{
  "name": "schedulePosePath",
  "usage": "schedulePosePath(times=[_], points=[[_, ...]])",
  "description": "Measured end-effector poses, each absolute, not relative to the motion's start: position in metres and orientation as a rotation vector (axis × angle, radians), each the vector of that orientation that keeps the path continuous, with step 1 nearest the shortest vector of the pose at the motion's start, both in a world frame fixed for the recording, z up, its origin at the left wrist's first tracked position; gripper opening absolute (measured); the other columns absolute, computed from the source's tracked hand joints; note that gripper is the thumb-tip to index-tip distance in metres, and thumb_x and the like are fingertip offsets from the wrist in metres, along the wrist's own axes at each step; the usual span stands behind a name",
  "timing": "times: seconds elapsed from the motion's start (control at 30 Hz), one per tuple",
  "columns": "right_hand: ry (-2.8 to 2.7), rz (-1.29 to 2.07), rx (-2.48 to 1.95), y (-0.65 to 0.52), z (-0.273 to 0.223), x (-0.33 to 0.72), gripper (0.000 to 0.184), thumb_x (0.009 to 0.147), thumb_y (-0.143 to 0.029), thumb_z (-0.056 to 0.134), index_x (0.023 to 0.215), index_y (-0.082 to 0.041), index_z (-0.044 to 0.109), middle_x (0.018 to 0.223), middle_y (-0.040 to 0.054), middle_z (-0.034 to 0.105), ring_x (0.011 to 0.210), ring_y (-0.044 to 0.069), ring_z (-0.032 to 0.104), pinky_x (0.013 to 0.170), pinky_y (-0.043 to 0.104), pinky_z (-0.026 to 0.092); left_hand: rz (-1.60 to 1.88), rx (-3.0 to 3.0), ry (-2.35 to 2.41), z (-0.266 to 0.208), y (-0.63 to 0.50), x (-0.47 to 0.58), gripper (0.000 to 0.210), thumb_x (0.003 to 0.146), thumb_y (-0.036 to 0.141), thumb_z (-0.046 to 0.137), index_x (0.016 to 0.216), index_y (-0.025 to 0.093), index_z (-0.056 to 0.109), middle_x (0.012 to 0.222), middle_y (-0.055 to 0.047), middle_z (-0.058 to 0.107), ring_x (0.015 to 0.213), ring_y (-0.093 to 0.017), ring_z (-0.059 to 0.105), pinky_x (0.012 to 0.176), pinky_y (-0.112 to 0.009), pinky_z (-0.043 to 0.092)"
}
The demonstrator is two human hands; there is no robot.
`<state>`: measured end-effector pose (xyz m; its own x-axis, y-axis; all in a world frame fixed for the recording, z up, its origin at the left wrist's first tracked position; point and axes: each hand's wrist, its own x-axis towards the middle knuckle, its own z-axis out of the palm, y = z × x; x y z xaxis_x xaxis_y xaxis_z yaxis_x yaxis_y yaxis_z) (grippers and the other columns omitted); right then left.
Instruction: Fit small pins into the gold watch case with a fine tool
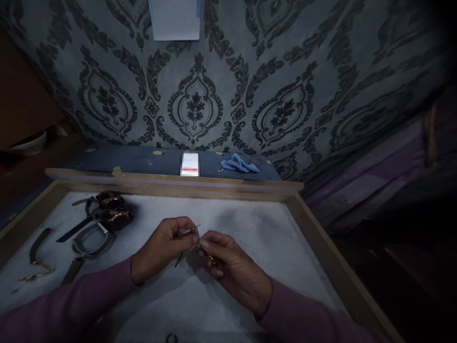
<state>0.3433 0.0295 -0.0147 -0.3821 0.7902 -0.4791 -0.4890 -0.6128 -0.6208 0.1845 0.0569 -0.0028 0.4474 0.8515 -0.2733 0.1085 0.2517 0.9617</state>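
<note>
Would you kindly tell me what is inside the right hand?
A small gold-coloured piece shows in the right hand. The hand covers the rest, so its full shape, and whatever else may be inside, cannot be seen.

At low level, a hand can pass through the right part of the tray (328, 255), between the right hand (226, 259) and the tray's right wall. In the tray's left part, the copper-toned watches (116, 219), looped strap (106, 243) and left sleeve (82, 295) obstruct passage; the left hand (174, 243) and right hand block its middle.
</note>
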Motion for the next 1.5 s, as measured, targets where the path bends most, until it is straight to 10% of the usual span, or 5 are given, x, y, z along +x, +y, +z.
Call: schedulePosePath(times=[0.2,0.53,0.8,1.27,1.5], points=[[-0.521,2.027,-1.021,0.031,-0.015,0.344,0.030,0.056,-0.027,0.087,0.063,-0.014,0.061,0.061,-0.0011,0.060,0.046,0.003,0.042,0.038,0.015,0.015,0.570,1.450,1.089,0.000,0.066,0.173,0.031,0.085,0.048,0.051,0.081,0.017,0.051,0.057,0.006,0.045,0.048,-0.009,0.036,0.048,-0.020,0.030],[-0.646,1.997,-1.082,0.035,-0.015,0.349,0.026,0.062,-0.030,0.083,0.066,-0.014,0.063,0.058,-0.0028,0.057,0.044,0.003,0.038,0.039,0.019,0.012,0.268,2.795,1.375,-0.021,0.093,0.145,0.022,0.095,0.015,0.041,0.087,0.015,0.062,0.087,-0.009,0.063,0.085,-0.024,0.051,0.073,-0.034,0.038],[-0.691,2.002,-1.073,0.035,-0.015,0.349,0.027,0.063,-0.032,0.082,0.066,-0.015,0.062,0.056,-0.0038,0.054,0.044,0.003,0.035,0.039,0.020,0.010,0.624,2.527,0.900,-0.004,0.068,0.162,0.023,0.098,0.019,0.040,0.109,0.016,0.060,0.093,-0.007,0.064,0.086,-0.019,0.055,0.076,-0.031,0.041],[-0.708,1.999,-1.084,0.032,-0.020,0.350,0.025,0.068,-0.035,0.080,0.069,-0.015,0.065,0.059,-0.0023,0.058,0.046,0.005,0.041,0.041,0.019,0.021,0.518,3.005,0.961,0.010,0.055,0.169,0.028,0.095,0.012,0.037,0.075,0.016,0.056,0.072,-0.004,0.060,0.064,-0.017,0.049,0.060,-0.031,0.034],[-0.574,1.943,-0.968,0.029,-0.017,0.354,0.037,0.066,-0.025,0.084,0.097,-0.019,0.066,0.094,0.0034,0.068,0.096,0.019,0.064,0.091,0.034,0.044,0.587,1.841,1.190,0.024,0.047,0.171,0.026,0.091,0.033,0.041,0.071,0.019,0.050,0.062,0.003,0.048,0.057,-0.012,0.045,0.052,-0.022,0.035]])
